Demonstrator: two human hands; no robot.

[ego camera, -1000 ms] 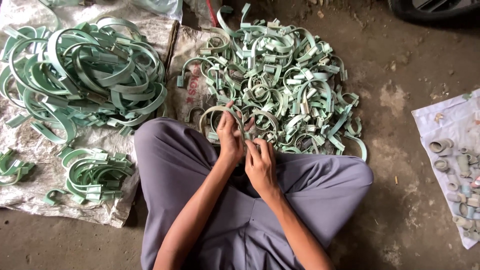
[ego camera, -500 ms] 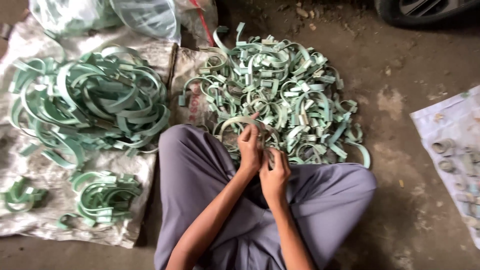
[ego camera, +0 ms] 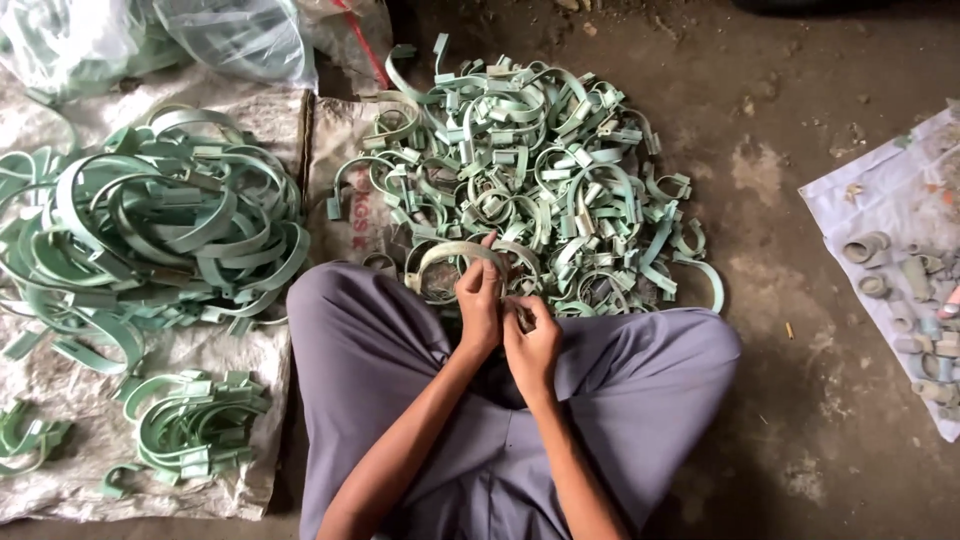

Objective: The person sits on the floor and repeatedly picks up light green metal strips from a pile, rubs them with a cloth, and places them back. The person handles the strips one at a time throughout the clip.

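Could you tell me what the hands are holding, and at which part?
Both hands, left hand and right hand, grip one pale green curved band at its right end; the rest arcs free.

Around me, by position:
- Heap of pale green clamp bands (ego camera: 540, 150), loose and tangled, just ahead of my knees on the dirt floor (ego camera: 800, 420).
- Larger green bands (ego camera: 150, 230), piled on a woven sack (ego camera: 200, 480) to my left.
- Small stack of green bands (ego camera: 195, 430), near that sack's front edge.
- Clear plastic bags (ego camera: 230, 35), far left.
- White sheet (ego camera: 900, 190) to my right, carrying small grey ring pieces (ego camera: 900, 290).
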